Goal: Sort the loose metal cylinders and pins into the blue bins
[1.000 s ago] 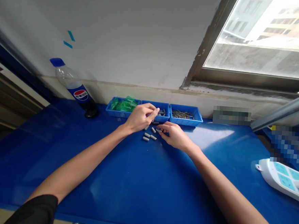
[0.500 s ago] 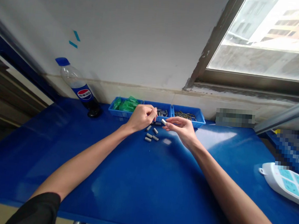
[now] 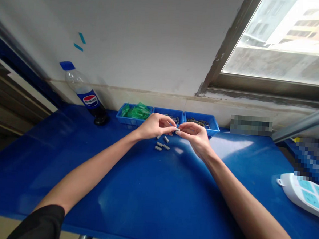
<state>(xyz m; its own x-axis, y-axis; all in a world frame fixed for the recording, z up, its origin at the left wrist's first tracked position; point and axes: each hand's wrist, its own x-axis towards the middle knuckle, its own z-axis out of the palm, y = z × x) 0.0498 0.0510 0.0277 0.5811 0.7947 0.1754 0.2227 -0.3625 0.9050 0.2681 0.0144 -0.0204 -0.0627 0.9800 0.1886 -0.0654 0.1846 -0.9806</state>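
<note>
My left hand (image 3: pixel 158 126) and my right hand (image 3: pixel 195 135) meet fingertip to fingertip just in front of the blue bins. Between them is a short grey metal cylinder (image 3: pixel 177 129), pinched by the right thumb and fingers at one end. The left thumb and fingers close on its other end; whether they also hold a smaller piece is hidden. On the table below, several similar loose metal cylinders (image 3: pixel 166 147) lie scattered. Partly covered by the hands, the middle bin (image 3: pixel 167 111) contains more of these cylinders.
The left bin (image 3: pixel 120 115) holds green plastic pieces (image 3: pixel 138 111); the right bin (image 3: pixel 215 126) holds thin screw-like metal parts (image 3: pixel 197 122). A cola bottle (image 3: pixel 88 96) stands by the wall at left. At right on the blue table (image 3: pixel 154 195) lies a white power strip (image 3: pixel 304 195).
My left hand has moved right from in front of the middle bin to the metal cylinder in my right hand. Its fingers now touch the cylinder; my right hand has barely moved.
</note>
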